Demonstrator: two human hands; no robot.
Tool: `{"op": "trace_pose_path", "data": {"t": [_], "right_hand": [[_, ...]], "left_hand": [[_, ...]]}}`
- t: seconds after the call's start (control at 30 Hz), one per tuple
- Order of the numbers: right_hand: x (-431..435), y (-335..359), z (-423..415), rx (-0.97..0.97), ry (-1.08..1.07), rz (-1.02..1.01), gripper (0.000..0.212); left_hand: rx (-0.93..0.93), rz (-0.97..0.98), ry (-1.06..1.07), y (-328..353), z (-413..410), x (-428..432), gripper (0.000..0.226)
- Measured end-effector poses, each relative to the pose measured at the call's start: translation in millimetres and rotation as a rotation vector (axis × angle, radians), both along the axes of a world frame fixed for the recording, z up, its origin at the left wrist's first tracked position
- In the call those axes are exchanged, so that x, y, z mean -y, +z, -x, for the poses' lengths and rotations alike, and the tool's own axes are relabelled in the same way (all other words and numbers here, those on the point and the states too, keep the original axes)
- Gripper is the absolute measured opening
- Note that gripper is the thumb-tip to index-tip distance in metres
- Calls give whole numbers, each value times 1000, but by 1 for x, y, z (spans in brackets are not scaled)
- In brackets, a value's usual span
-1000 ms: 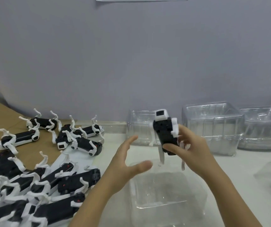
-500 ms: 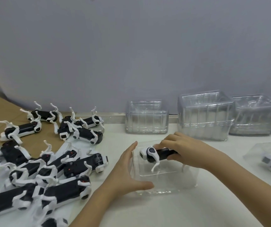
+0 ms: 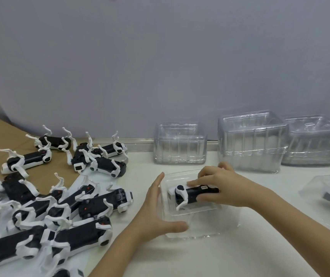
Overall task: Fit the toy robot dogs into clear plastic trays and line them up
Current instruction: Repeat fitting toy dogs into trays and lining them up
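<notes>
Lowered into the clear tray point(image 3: 206, 228), the toy dog point(image 3: 192, 194) is held by the right hand point(image 3: 225, 185); left hand point(image 3: 157, 211) spread wide.

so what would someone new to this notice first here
The two hands in the middle: the right hand grips a black and white toy dog in a clear tray, while the left hand rests against the tray's left side. Next, the heap of toy dogs at the left, and the stacks of empty trays at the back.
</notes>
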State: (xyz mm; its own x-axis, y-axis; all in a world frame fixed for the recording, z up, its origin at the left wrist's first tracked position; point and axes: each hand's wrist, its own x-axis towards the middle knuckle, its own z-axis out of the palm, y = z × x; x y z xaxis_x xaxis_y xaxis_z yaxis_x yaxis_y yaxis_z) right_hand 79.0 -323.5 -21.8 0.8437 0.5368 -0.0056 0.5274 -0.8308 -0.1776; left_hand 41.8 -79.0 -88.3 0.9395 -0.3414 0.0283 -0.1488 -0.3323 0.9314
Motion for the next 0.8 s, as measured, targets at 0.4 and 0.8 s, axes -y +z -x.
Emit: {"op": "trace_pose_path", "data": {"t": [0.4, 0.8], "right_hand": [[-6, -16, 19, -543, -592, -1326, 53], [-15, -28, 13, -447, -484, -1599, 73]], "left_hand": [[-77, 335, 373, 35, -40, 43, 91], [194, 218, 352, 61, -27, 29, 83]]}}
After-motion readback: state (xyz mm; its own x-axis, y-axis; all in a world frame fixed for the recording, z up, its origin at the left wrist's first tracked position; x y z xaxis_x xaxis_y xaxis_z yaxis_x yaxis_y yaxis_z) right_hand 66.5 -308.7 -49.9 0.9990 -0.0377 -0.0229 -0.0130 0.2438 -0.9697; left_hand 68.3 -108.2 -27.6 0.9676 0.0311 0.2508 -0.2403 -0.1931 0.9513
